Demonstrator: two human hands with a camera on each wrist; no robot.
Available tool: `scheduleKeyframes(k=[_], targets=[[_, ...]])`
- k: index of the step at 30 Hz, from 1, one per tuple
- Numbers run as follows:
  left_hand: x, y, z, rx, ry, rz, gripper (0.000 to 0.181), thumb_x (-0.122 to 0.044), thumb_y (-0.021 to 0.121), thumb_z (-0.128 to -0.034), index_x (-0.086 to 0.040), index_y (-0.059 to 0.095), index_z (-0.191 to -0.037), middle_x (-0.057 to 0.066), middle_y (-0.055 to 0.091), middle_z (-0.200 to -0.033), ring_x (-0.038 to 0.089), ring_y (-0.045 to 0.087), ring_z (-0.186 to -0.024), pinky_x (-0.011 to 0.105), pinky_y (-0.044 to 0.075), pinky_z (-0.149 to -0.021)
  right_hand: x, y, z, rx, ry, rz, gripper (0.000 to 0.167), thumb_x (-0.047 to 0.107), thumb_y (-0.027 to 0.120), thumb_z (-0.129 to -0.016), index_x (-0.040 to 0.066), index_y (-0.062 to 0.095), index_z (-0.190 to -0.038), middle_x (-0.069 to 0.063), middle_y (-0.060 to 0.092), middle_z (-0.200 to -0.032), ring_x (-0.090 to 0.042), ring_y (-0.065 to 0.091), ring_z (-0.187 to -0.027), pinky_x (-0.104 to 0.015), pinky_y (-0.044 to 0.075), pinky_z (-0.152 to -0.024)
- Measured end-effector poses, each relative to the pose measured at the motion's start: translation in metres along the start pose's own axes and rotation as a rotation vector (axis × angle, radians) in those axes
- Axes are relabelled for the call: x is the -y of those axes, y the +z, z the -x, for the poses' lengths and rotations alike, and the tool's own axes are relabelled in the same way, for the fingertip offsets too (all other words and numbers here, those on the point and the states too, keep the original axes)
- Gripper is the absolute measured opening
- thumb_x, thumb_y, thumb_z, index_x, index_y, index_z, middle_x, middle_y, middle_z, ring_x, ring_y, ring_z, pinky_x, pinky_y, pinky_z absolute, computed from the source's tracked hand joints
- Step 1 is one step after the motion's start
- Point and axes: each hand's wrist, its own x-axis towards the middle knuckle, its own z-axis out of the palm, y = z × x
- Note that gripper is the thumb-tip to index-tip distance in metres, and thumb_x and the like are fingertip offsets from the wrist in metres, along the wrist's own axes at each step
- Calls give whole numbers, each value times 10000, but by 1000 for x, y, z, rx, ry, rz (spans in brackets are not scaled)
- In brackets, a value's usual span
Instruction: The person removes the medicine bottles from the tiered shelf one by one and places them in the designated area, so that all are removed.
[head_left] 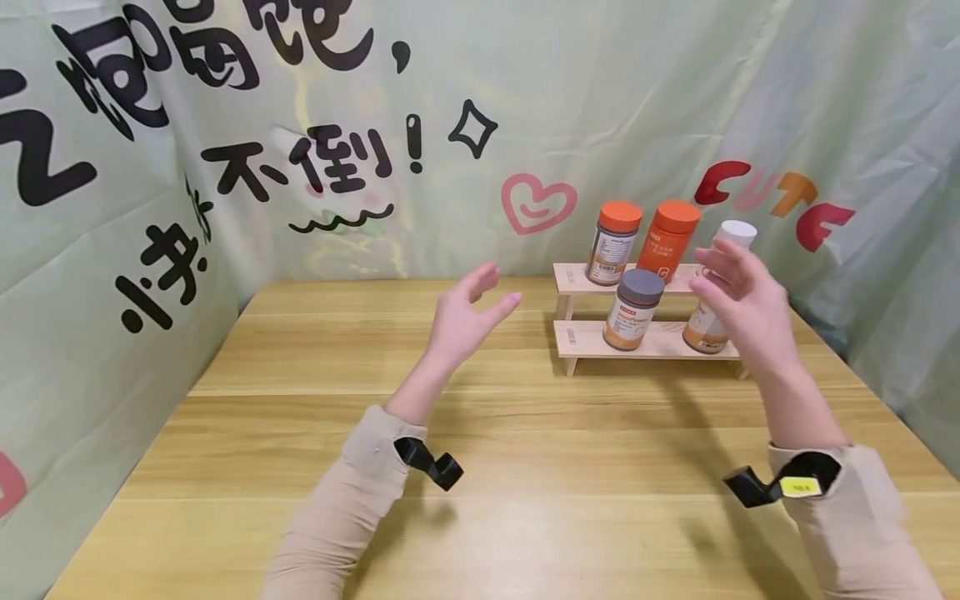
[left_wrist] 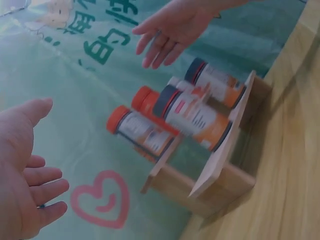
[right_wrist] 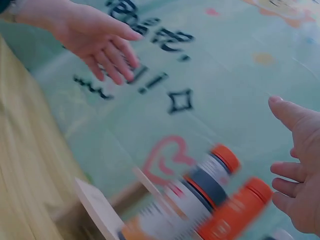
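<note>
My left hand [head_left: 467, 317] is raised over the table, left of a two-tier wooden rack [head_left: 581, 339], with fingers and thumb apart and nothing held. In front of the rack's right end hovers my right hand [head_left: 752, 312], also with fingers spread and holding nothing. Along the upper shelf stand an orange-capped bottle [head_left: 613, 247], an all-orange bottle [head_left: 667, 239] and a white-capped bottle [head_left: 735, 231]. The lower shelf carries a grey-capped bottle [head_left: 632, 313] and a second bottle [head_left: 702, 327], partly hidden by my right hand in the head view. Both hands appear apart from the bottles.
The wooden table [head_left: 525, 483] spreads in front of the rack. A pale green printed cloth [head_left: 450, 225] hangs behind and at both sides. Dark wrist cameras sit on the left cuff [head_left: 378, 442] and right cuff [head_left: 855, 479].
</note>
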Motion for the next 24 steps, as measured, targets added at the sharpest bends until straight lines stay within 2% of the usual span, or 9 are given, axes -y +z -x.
scheduleKeyframes(k=[3,5,7,8,12,14,17,18,24], targets=[[0,13,-2,38,-34,20,689,-336,695,-822,-58,416,-1388,66,500,-1353,157,461,-1230,281,332,-1045,-8,-23,6,-63,30,-88,568,111,595,-899,148,370,-1420,50,531,-1288,-61,469,-1158,-88,351,-945],[1,23,-4,71,-52,27,729,-353,701,-815,-71,385,-1407,58,467,-1384,166,426,-1261,297,311,-1061,-14,-38,10,-95,40,-178,563,84,599,-891,137,385,-1409,76,547,-1235,-36,476,-1134,-78,343,-944],[4,32,-7,104,-71,34,760,-360,705,-809,-80,356,-1423,52,432,-1412,175,391,-1289,311,290,-1074,-21,-54,13,-115,58,-190,561,93,593,-895,150,381,-1412,93,546,-1203,-13,478,-1114,-67,333,-944],[6,36,-9,117,-82,41,771,-356,710,-805,-83,346,-1428,52,418,-1422,177,377,-1299,314,285,-1075,-25,-61,15,-122,60,-239,564,76,596,-890,136,383,-1409,81,550,-1190,-11,483,-1102,-68,325,-951],[15,54,-14,146,-149,106,788,-311,722,-802,-60,325,-1435,81,387,-1440,193,361,-1310,302,292,-1070,-44,-86,17,-140,117,-189,596,125,580,-904,162,327,-1443,118,525,-1205,25,452,-1124,-58,248,-992],[20,62,-17,148,-184,140,794,-293,725,-801,-39,318,-1433,100,379,-1442,203,363,-1308,301,302,-1066,-55,-95,17,-127,162,-112,621,164,564,-916,180,276,-1465,143,492,-1237,31,408,-1172,-61,205,-1012],[28,71,-20,151,-231,160,807,-294,726,-801,-15,307,-1432,117,363,-1449,221,360,-1310,310,305,-1065,-73,-105,16,-54,242,34,654,240,529,-936,216,185,-1492,187,428,-1282,53,344,-1205,-64,155,-1029],[31,74,-21,153,-244,158,815,-302,726,-800,-19,302,-1436,113,355,-1455,220,354,-1314,313,304,-1066,-79,-107,15,-28,258,41,663,240,527,-939,210,168,-1496,195,426,-1274,72,352,-1184,-65,147,-1031],[53,88,-18,207,-310,108,863,-327,714,-808,-14,238,-1457,129,295,-1482,236,309,-1337,327,273,-1082,-120,-115,10,73,300,-131,728,159,544,-934,72,86,-1494,242,479,-1100,194,471,-894,-35,193,-992]])
